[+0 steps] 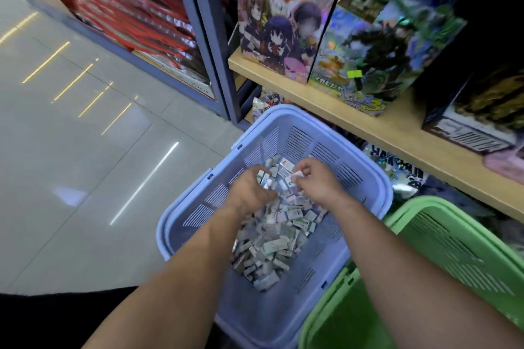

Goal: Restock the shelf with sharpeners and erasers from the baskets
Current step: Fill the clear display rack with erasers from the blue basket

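Observation:
A pale blue slotted basket (365, 178) stands on the floor below the shelf and holds a heap of small white wrapped erasers (278, 241). Both my hands are down inside it at the far end of the heap. My left hand (251, 188) has its fingers curled round several erasers. My right hand (314, 180) pinches one white eraser between thumb and fingertips. A green basket (453, 246) sits right beside the blue one; its contents are hidden. The wooden shelf (377, 119) runs above both baskets.
Colourful cartoon boxes (278, 17) and a dark box (482, 113) stand on the shelf. More packets lie on the lower level behind the baskets. A dark blue shelf post (209, 45) rises at the left, with red goods (127, 5) beyond. Glossy tiled floor (85, 150) spreads left.

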